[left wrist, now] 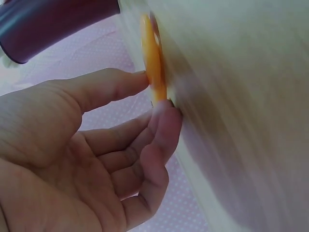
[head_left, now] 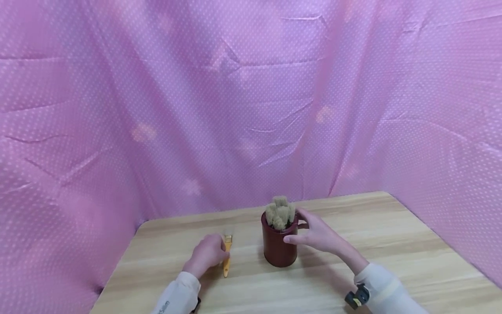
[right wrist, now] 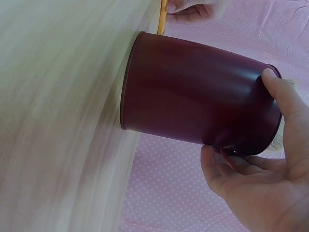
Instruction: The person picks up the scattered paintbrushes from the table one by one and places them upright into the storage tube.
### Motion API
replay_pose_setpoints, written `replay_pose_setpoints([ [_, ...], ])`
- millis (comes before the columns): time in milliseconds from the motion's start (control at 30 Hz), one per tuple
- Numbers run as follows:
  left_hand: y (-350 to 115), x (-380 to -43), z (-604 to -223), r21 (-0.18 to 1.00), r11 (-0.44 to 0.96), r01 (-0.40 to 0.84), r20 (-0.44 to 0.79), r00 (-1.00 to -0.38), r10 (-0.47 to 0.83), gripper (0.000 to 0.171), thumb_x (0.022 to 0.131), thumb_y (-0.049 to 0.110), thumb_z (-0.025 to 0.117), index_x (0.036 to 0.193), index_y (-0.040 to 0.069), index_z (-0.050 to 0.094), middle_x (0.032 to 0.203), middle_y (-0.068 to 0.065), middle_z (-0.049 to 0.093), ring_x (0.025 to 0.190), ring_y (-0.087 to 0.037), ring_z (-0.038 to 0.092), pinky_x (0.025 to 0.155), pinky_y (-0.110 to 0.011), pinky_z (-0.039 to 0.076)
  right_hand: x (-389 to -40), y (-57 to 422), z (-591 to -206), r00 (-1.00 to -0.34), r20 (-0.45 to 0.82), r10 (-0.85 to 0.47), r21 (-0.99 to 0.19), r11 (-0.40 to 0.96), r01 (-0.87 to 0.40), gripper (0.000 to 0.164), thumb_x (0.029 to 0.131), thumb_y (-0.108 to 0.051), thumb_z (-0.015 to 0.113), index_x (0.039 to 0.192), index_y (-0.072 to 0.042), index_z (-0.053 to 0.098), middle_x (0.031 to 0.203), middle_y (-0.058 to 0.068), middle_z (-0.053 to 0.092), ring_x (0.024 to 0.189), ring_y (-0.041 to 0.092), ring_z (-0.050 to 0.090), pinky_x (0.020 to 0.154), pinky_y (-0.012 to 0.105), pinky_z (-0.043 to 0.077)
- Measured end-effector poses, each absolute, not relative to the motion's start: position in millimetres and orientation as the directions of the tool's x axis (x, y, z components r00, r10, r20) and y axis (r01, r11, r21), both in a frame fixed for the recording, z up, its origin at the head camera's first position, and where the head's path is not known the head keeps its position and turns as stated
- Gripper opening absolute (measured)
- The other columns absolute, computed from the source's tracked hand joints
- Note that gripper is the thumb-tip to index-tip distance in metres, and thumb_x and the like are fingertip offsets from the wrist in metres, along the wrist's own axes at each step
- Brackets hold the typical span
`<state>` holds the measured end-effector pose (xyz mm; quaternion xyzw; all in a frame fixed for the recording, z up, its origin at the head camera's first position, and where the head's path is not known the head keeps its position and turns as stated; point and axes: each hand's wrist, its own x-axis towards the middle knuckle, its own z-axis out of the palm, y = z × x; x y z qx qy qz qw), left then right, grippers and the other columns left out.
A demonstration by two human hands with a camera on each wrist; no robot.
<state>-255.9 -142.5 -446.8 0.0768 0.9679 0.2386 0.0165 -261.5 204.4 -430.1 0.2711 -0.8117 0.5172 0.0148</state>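
Observation:
A paintbrush (head_left: 226, 261) with a flat orange handle lies on the table, its bristles toward the back. My left hand (head_left: 207, 254) pinches it between thumb and fingertips; in the left wrist view the orange handle (left wrist: 151, 53) sticks out past the thumb. To its right a dark red mug (head_left: 277, 250) stands upright, several beige bristle heads (head_left: 280, 213) rising out of its top. My right hand (head_left: 315, 233) holds the mug near the rim from the right, thumb (right wrist: 276, 83) on the front and the other fingers behind, by the handle.
The light wood table (head_left: 372, 244) has rounded back corners. Pink dotted cloth (head_left: 243, 109) hangs around its back and sides. A dark device (head_left: 357, 296) is strapped at my right wrist over the white sleeve (head_left: 382, 283).

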Motion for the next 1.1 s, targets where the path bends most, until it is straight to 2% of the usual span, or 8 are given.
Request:
replay_pose_setpoints([
  [167,-138.6,-256.2,-453.8,0.517,0.842,0.154,-0.001,-0.983,0.181,0.026,0.081,0.004,0.076,0.064,0.011,0.057,0.059,0.003,0.048,0.05,-0.012,0.045,0.044,-0.025,0.035,-261.7,204.5,-434.3,-0.862,0.293,-0.414,-0.829,0.339,-0.445,0.091,0.082,-0.036,0.088,0.154,-0.009,0.039,0.143,0.012,0.054,0.123,0.035,0.057,0.099,0.051,0.05],
  [333,-138.3,-261.7,-455.3,0.592,0.783,0.191,0.01,-0.973,0.229,0.009,0.078,0.001,0.077,0.083,0.004,0.07,0.074,-0.001,0.059,0.06,-0.016,0.051,0.05,-0.028,0.044,-262.7,202.7,-436.9,-0.874,0.3,-0.382,-0.827,0.352,-0.438,0.094,0.079,-0.039,0.089,0.153,-0.008,0.04,0.142,0.012,0.056,0.123,0.034,0.057,0.103,0.051,0.046],
  [467,-141.0,-265.6,-457.8,0.655,0.727,0.204,0.003,-0.964,0.267,0.02,0.077,0.0,0.078,0.096,-0.002,0.073,0.081,-0.004,0.063,0.068,-0.017,0.057,0.058,-0.03,0.05,-261.9,200.1,-438.6,-0.888,0.288,-0.358,-0.834,0.361,-0.416,0.097,0.077,-0.04,0.09,0.153,-0.006,0.04,0.143,0.015,0.054,0.124,0.035,0.057,0.105,0.051,0.044],
  [733,-141.7,-268.9,-456.9,0.712,0.678,0.185,-0.042,-0.952,0.304,0.023,0.076,-0.002,0.073,0.099,0.0,0.074,0.086,-0.003,0.065,0.079,-0.019,0.059,0.071,-0.034,0.052,-262.7,194.5,-441.2,-0.902,0.289,-0.319,-0.857,0.334,-0.393,0.096,0.076,-0.038,0.091,0.151,-0.004,0.042,0.143,0.016,0.054,0.121,0.035,0.059,0.101,0.053,0.048],
  [967,-138.7,-267.9,-450.0,0.75,0.629,0.204,0.0,-0.951,0.309,0.026,0.079,-0.007,0.06,0.101,0.001,0.069,0.092,-0.006,0.063,0.076,-0.019,0.058,0.062,-0.029,0.05,-263.8,189.7,-443.6,-0.908,0.301,-0.291,-0.868,0.312,-0.388,0.096,0.075,-0.036,0.093,0.15,-0.004,0.043,0.141,0.014,0.055,0.119,0.037,0.06,0.099,0.055,0.049],
  [1100,-133.2,-266.3,-441.5,0.778,0.579,0.246,0.054,-0.943,0.328,0.022,0.08,-0.006,0.064,0.1,0.002,0.064,0.09,-0.006,0.061,0.077,-0.018,0.057,0.062,-0.027,0.05,-263.9,185.7,-445.2,-0.909,0.306,-0.284,-0.872,0.301,-0.387,0.095,0.075,-0.034,0.093,0.151,-0.006,0.043,0.138,0.014,0.057,0.117,0.036,0.061,0.097,0.05,0.051],
])
